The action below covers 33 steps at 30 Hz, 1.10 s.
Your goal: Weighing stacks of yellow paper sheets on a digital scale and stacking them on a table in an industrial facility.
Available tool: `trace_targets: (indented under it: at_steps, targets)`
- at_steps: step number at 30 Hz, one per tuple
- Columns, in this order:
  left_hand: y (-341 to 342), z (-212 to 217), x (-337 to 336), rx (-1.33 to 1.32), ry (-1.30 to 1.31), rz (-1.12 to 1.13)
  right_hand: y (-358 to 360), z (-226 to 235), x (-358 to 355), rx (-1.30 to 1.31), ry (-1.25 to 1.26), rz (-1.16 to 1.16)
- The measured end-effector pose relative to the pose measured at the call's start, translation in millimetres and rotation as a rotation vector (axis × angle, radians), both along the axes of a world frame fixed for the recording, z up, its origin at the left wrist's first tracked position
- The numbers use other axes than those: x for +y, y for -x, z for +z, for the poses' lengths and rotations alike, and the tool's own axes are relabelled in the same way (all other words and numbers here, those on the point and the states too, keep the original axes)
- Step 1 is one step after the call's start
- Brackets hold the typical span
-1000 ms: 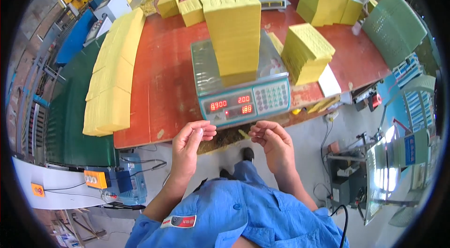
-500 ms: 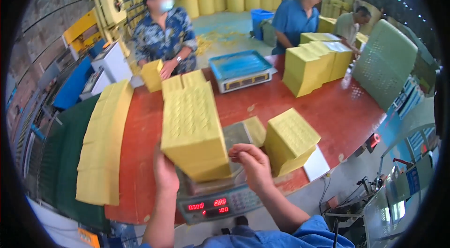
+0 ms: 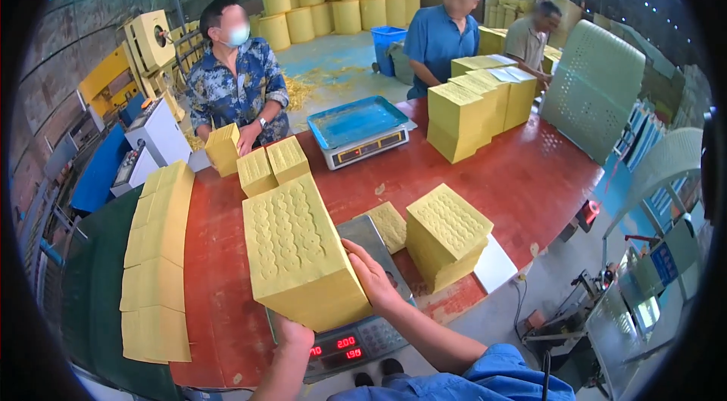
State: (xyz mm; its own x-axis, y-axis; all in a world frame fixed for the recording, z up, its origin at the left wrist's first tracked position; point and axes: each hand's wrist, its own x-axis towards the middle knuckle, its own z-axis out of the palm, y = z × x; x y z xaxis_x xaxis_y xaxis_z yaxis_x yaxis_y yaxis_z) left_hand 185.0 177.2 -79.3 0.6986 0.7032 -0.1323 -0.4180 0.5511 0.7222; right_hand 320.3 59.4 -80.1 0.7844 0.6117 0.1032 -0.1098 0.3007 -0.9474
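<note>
A tall stack of yellow embossed paper (image 3: 291, 230) is held between my two hands over the near digital scale (image 3: 371, 337). My left hand (image 3: 294, 333) supports its near lower corner from below, fingers partly hidden beneath it. Against the right side lies my right hand (image 3: 369, 274), fingers stretched along the paper. Part of the scale's metal plate (image 3: 367, 230) shows right of the stack; red digits glow on its panel. To the right stands a second yellow stack (image 3: 448, 234), next to a low, small yellow pile (image 3: 386, 227).
Yellow bundles (image 3: 155, 272) line the red table's (image 3: 219, 249) left side. Two small stacks (image 3: 273, 166) stand beyond mine. Farther back are a blue-topped scale (image 3: 358, 124) and tall yellow stacks (image 3: 477, 109). A masked person (image 3: 235, 90) touches a bundle; two others stand at the far right.
My right hand has gone from a pinch beside the stack to lying flat on its side. My left hand has moved under the near corner. The stack has shifted slightly and the scale's digits have changed.
</note>
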Motion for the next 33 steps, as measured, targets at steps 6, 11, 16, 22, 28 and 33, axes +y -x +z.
trace_targets:
  at_steps: [6, 11, 16, 22, 28, 33]
  targets:
    - [32, 16, -32, 0.088, -0.131, -0.117, 39, 8, -39, 0.024, -0.004, -0.123]
    - [30, 83, 6, 0.136, -0.329, -0.179, 61, -2, -60, 0.058, -0.032, -0.251]
    - [15, 195, 31, -0.101, -1.45, 0.016, 106, -22, -94, -0.02, 0.112, -0.425]
    - [-36, 188, 37, -0.031, -1.917, -0.288, 130, -29, -86, 0.214, 0.031, -0.395]
    - [-32, 186, 38, 0.085, -1.949, -0.413, 117, -32, -96, 0.157, 0.157, -0.32]
    - [-27, 178, 48, 0.111, -1.91, -0.454, 104, -14, -107, 0.17, 0.283, -0.204]
